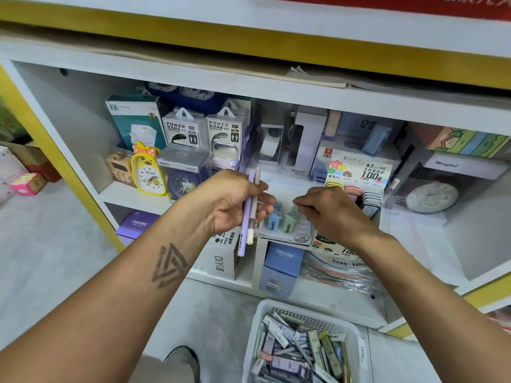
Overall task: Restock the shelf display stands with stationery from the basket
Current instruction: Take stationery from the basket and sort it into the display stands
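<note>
My left hand [235, 203] grips two slim pens, one lilac [246, 230] and one pale grey [253, 211], held upright in front of the shelf. My right hand [331, 214] reaches over a clear tiered display stand [293, 234] on the middle shelf, its fingertips pinching a pale green lead case [290, 219] standing in a slot. A blue lead case [273, 219] stands beside it. On the floor below sits a white basket [265, 316] holding several lead cases and pens.
Behind the stand is a lead-refill display card [359, 170] with round pastel cases. Boxed power banks [224, 131], clocks [148, 172] and tape dispensers fill the shelf back. Boxes [282, 264] stand on the lower shelf. My shoe [182, 360] is beside the basket.
</note>
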The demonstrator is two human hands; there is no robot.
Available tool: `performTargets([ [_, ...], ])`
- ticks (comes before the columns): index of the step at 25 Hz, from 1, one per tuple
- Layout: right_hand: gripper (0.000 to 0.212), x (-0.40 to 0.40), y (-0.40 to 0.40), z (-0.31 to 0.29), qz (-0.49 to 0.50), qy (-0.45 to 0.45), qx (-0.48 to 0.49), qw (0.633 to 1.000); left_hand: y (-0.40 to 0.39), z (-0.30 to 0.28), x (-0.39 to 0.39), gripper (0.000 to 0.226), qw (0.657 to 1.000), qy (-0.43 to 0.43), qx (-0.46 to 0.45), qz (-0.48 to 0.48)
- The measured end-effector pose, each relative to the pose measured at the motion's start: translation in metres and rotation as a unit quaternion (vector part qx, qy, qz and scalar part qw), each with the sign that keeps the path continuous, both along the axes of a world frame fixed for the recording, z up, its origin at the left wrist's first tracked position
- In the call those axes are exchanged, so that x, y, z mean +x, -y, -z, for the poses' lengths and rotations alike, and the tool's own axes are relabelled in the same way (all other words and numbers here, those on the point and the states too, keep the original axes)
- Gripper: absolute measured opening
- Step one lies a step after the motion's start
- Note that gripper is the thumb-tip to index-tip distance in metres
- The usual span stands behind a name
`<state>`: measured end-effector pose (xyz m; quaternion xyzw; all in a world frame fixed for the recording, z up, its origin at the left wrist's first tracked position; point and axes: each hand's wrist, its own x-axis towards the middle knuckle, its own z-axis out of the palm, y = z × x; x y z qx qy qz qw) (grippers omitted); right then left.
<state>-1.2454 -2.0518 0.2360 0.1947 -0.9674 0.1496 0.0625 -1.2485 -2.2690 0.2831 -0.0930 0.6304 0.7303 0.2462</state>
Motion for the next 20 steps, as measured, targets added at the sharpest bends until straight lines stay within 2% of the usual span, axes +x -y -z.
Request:
performTargets([
  [4, 0.022, 0.003, 0.008, 0.002, 0.028, 0.058, -0.047, 0.997, -0.002, 0.000, 0.001, 0.020, 1.000, 0.003, 0.026, 0.015],
  [7, 0.026, 0.005, 0.007, 0.002, 0.009, 0.060, 0.004, 0.998, -0.009, -0.001, 0.003, 0.020, 0.997, -0.003, 0.057, 0.045],
  [9, 0.023, 0.008, 0.006, -0.006, 0.029, 0.044, -0.061, 0.997, -0.018, -0.001, 0.004, 0.019, 0.995, -0.001, 0.068, 0.066],
  [10, 0.019, 0.010, 0.005, -0.011, 0.064, 0.054, -0.146, 0.986, -0.023, 0.000, 0.004, 0.017, 0.995, -0.002, 0.077, 0.068],
  [11, 0.014, 0.013, 0.003, -0.016, 0.096, 0.086, -0.254, 0.959, -0.028, -0.001, 0.004, 0.013, 0.994, -0.008, 0.092, 0.060],
  [13, 0.010, 0.022, -0.007, -0.027, 0.115, 0.191, -0.438, 0.871, -0.043, -0.002, 0.002, 0.008, 0.991, -0.025, 0.131, 0.017],
  [14, 0.018, 0.027, -0.014, -0.030, 0.110, 0.236, -0.472, 0.842, -0.051, -0.002, 0.001, 0.007, 0.989, -0.034, 0.147, -0.005],
  [16, 0.030, 0.041, -0.027, -0.035, 0.092, 0.292, -0.496, 0.812, -0.069, -0.004, 0.000, 0.005, 0.984, -0.045, 0.168, -0.027],
  [18, 0.024, 0.050, -0.042, -0.036, 0.090, 0.267, -0.515, 0.809, -0.087, -0.004, 0.001, 0.004, 0.982, -0.048, 0.182, -0.030],
  [20, 0.012, 0.053, -0.062, -0.041, 0.121, 0.185, -0.534, 0.816, -0.103, -0.002, 0.002, 0.004, 0.983, -0.050, 0.177, -0.026],
])
